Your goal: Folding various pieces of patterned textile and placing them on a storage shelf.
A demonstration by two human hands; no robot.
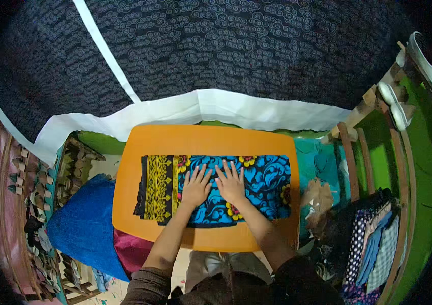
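A folded patterned cloth (266,188) lies flat on an orange table (205,138). Most of it is black with blue leafy swirls and a few yellow and red flowers; its left end carries a yellow-on-black geometric band. My left hand (195,189) rests palm down near the middle of the cloth, fingers spread and pointing away from me. Just to its right, my right hand (231,185) lies flat in the same way, a small gap between the two. Neither hand grips anything. At the left edge and along the near edge, the cloth's layers sit slightly uneven.
Left of the table are a blue cloth-covered shape (86,223) and a maroon cloth (130,250), beside racks of shoes. To the right, folded clothes (371,249) sit by a wooden rack (348,160). A dark patterned curtain (236,51) with a white border hangs beyond.
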